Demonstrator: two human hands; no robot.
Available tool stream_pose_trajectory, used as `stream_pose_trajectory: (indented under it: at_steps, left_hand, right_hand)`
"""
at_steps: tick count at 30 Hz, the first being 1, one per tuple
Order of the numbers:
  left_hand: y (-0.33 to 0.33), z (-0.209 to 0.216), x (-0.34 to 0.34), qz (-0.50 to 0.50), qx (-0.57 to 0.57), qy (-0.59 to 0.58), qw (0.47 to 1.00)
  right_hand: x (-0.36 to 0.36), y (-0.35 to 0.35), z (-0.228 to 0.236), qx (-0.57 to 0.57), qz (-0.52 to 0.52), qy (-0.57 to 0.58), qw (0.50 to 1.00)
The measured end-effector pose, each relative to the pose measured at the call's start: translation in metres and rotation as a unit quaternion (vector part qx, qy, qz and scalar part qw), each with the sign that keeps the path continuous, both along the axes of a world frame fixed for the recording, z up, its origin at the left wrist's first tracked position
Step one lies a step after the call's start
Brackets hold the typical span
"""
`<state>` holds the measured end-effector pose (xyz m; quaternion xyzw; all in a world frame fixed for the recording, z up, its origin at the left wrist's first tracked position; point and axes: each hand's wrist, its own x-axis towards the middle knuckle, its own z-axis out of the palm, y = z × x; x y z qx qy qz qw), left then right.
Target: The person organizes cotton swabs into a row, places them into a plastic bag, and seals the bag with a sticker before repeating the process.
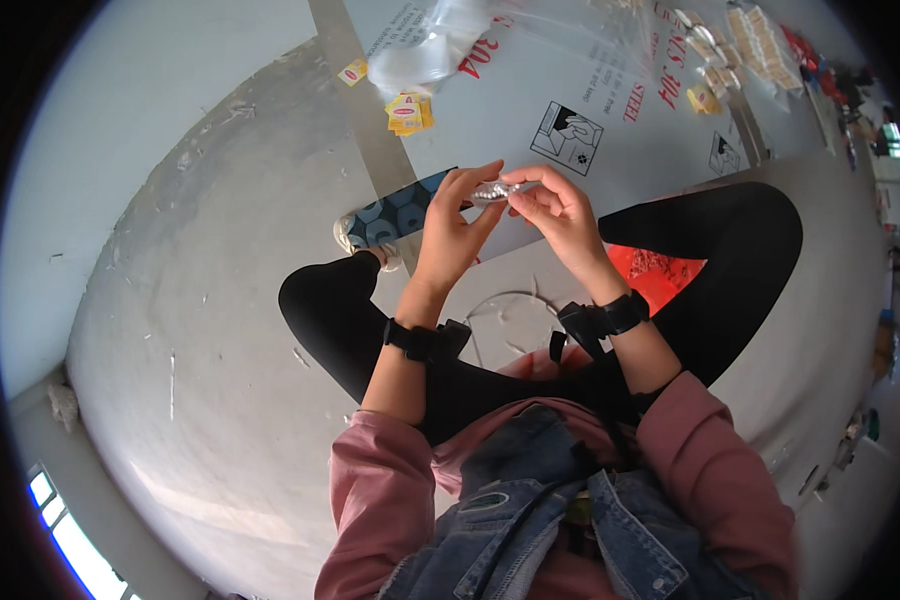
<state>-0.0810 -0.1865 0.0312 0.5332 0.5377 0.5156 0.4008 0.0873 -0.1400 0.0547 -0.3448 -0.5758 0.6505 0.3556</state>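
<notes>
Both hands meet over the near edge of a low work surface, at the middle of the view. Between them is a small clear plastic packet (492,192) with shiny, whitish, bead-like contents; exactly what they are is too small to tell. My left hand (452,228) pinches the packet's left end between thumb and fingers. On the other end, the thumb and fingers of my right hand (564,214) are closed. Just left of my left hand lies a dark blue flat piece with a round pattern (395,212), partly covered by that hand.
Printed protective film covers the grey work surface (530,90). Toward its far left lie a stack of small yellow cards (408,115), a single yellow card (352,72) and clear plastic bags (425,62). Bundled packs (760,45) sit far right. A red bag (655,275) is by my right leg.
</notes>
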Motion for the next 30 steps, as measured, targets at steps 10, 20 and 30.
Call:
stream_pose_trajectory:
  at_steps: [10, 20, 30]
  left_hand:
    - [-0.002, 0.003, 0.012, 0.073, 0.013, -0.024, 0.997]
    - [-0.006, -0.005, 0.012, 0.062, 0.042, 0.036, 0.997]
    - [-0.011, -0.003, -0.011, 0.070, -0.013, -0.085, 0.994]
  right_hand:
    - [0.001, 0.005, -0.012, -0.007, -0.038, 0.000, 0.999]
    - [0.004, 0.002, -0.025, 0.165, -0.056, -0.078, 0.982]
    - [-0.001, 0.002, -0.014, -0.002, -0.076, -0.008, 0.997]
